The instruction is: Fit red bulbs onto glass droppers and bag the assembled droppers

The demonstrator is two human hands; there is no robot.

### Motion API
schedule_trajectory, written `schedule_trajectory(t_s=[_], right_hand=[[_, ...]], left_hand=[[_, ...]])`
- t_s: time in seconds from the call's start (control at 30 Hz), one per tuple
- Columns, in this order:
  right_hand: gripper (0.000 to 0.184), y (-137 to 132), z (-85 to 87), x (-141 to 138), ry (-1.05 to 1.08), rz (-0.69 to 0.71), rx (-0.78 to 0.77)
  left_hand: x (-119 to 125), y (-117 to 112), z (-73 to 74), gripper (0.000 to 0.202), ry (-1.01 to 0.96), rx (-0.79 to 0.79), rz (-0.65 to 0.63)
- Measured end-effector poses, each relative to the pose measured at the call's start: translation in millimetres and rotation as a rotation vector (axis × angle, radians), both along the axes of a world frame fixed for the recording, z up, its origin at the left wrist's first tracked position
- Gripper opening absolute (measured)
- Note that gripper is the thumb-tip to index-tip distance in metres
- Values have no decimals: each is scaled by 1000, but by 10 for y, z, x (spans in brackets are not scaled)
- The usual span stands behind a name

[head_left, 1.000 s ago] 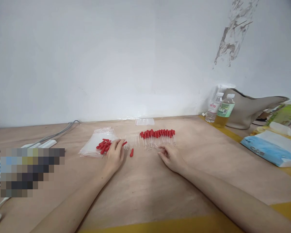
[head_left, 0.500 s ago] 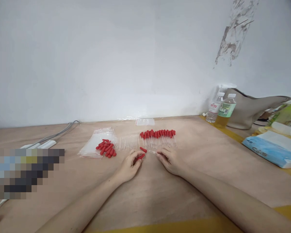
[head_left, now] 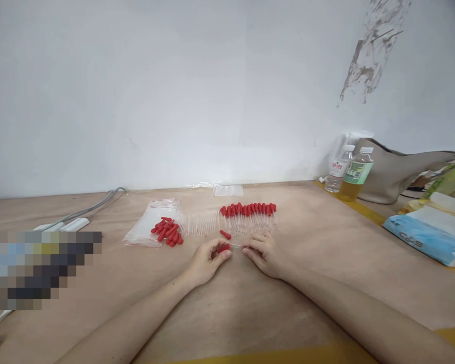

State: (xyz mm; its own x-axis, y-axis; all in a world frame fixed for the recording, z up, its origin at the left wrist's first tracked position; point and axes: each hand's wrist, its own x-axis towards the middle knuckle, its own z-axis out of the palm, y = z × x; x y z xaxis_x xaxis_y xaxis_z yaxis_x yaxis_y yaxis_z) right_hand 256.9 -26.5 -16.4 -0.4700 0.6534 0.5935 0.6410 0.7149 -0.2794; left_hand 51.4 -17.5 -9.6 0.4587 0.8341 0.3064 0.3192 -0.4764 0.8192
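My left hand (head_left: pixel 207 262) pinches a red rubber bulb (head_left: pixel 223 248) at the table's middle. My right hand (head_left: pixel 261 253) pinches a thin clear glass tube (head_left: pixel 235 245) whose end meets that bulb. One loose red bulb (head_left: pixel 225 234) lies just beyond my fingers. Further back stands a row of finished droppers with red bulbs (head_left: pixel 248 211). To its left lie bare clear tubes (head_left: pixel 201 223), then a pile of loose red bulbs (head_left: pixel 167 232) beside a clear plastic bag (head_left: pixel 147 226).
Two drink bottles (head_left: pixel 351 173) and a beige bag (head_left: pixel 396 170) stand at the back right by the wall. A blue-and-white pack (head_left: pixel 428 233) lies at the right edge. Grey cables and white plugs (head_left: pixel 66 223) lie at the left. Another small clear bag (head_left: pixel 228 190) lies near the wall.
My left hand left the bulb pile with one red bulb and came to the middle. My right hand picked up a clear tube, and bulb and tube now meet.
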Motion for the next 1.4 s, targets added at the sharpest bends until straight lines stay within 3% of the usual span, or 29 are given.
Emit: schedule_trajectory(t_s=[0.4,0.73,0.9,1.4], right_hand=[[24,54,75,98,-170,99,35],[24,-38,146,81,-345,44,171],[25,-90,130,14,-281,19,137],[34,-70,142,-144,-343,55,47]], left_hand=[[-22,-158,70,22,168,64,-17],[-23,-166,102,20,314,181,-81],[-19,-177,103,21,323,244,-27],[-12,-162,79,23,357,343,-75]])
